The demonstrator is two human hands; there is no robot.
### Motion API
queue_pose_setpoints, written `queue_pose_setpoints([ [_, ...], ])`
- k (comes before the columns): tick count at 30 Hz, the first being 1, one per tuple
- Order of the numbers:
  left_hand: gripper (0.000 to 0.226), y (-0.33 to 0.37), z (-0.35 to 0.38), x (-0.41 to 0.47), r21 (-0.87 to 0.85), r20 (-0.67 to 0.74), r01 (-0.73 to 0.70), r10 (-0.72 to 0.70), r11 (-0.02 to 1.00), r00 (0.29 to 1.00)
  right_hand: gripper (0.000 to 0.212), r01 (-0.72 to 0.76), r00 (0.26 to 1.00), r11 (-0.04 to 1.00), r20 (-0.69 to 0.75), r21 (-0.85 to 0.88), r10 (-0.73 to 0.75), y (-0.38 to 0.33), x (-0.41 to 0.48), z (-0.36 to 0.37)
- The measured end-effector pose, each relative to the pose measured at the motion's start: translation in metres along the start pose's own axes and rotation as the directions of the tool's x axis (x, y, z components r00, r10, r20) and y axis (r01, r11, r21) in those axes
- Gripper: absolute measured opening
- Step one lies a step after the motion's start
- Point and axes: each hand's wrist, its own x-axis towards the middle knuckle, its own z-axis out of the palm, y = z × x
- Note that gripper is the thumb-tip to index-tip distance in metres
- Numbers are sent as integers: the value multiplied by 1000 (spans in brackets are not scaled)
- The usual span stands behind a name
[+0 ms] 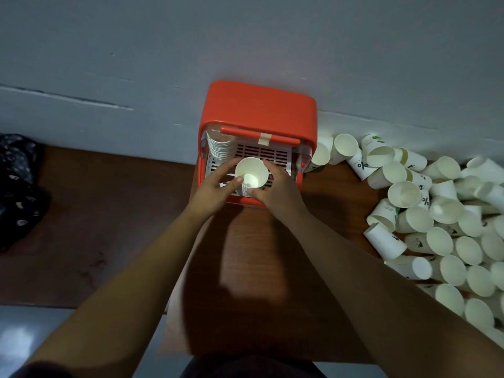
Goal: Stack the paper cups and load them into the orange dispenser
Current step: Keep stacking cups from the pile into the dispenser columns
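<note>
- The stack of paper cups [251, 174] is held over the front middle of the orange dispenser [259, 105]. Its open mouth faces up and the nested rims show beneath it, so its long axis runs roughly upright, down towards the slotted floor [268, 154].
- The grip is two-handed and clamped on the stack. The left hand [211, 190] has its thumb on the near left side and its fingers reach round behind. The right hand [276, 190] pinches the near right side with fingers curled round the far side.
- The stack lies straight between the two hands and both are equally near. Neither hand has to reach.
- I cannot tell whether the bottom of the stack already touches the floor, as the hands hide it.
- A loaded stack [219, 148] already sits in the left rear corner of the dispenser, just beside the left fingers. Free floor lies to the right of it and behind the held stack.
- My judgement is that the move turns on setting the held stack down clear of that neighbour, along its own axis and without tipping it.
- The loose cups [436, 222] lie heaped on the desk [253, 255] to the right, nearer the right hand, so much of the task remains.
</note>
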Motion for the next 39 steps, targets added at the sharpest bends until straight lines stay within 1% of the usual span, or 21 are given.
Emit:
queue_pose_setpoints([
  [2,43,-3,-1,1,31,-5,-3,3,1000,1000,79,-9,1000,1000,-4,7,9,-1,1,0],
  [5,43,-5,-1,0,75,-21,0,2,997,1000,79,-16,1000,998,-26,63,18,0,3,4],
  [7,44,-5,0,-1,119,-21,2,1,993,1000,80,5,1000,997,-7,83,-5,5,1,3],
  [9,45,-6,3,-2,160,-50,19,-11,987,999,86,10,1000,996,15,87,-11,8,-3,-1],
  [11,49,-6,7,-8,202,-140,45,-16,978,990,89,-14,999,996,38,86,11,14,-10,-10],
  [12,51,-4,10,-14,223,-198,58,-13,973,980,84,-34,998,995,49,94,30,21,-14,-16],
  [13,49,0,15,-23,241,-256,65,-1,968,967,75,-52,997,994,68,99,45,29,-20,-23],
  [15,38,10,29,-42,271,-334,21,74,962,940,61,-74,993,995,100,62,68,54,-33,-39],
  [16,31,17,39,-50,269,-326,-12,102,963,940,60,-89,992,995,94,33,86,66,-39,-49],
  [17,23,24,51,-56,261,-279,-38,112,965,954,60,-112,991,994,79,5,111,76,-44,-60],
  [18,18,29,64,-60,249,-196,-55,106,967,975,61,-132,990,991,52,-21,133,88,-47,-72],
  [20,15,35,94,-57,225,-11,-84,89,971,996,64,-171,985,983,8,-73,172,110,-47,-94],
  [21,15,38,109,-52,224,44,-100,93,969,995,64,-177,984,980,-15,-85,177,119,-44,-108],
  [23,16,48,139,-35,236,86,-126,108,964,990,61,-163,985,981,-67,-102,157,135,-33,-134],
  [26,17,65,177,0,314,99,-141,115,939,988,51,-170,979,978,-137,-119,153,155,-9,-169],
  [28,24,74,197,29,393,65,-126,109,911,992,51,-156,976,981,-169,-119,135,168,9,-184],
  [30,30,78,215,57,415,-4,-65,74,907,997,52,-136,978,983,-176,-126,113,177,27,-192],
  [32,38,77,229,80,444,-31,-13,30,896,999,50,-111,982,981,-170,-159,84,182,46,-196],
  [34,49,69,239,99,533,-24,-6,22,846,999,50,-62,986,974,-162,-218,26,185,65,-195],
  [36,59,59,243,115,638,-32,-15,46,770,998,55,15,991,963,-125,-270,-50,189,83,-192],
  [39,65,47,250,137,732,-58,-9,75,681,996,60,67,992,922,-70,-381,-101,194,107,-187],
])
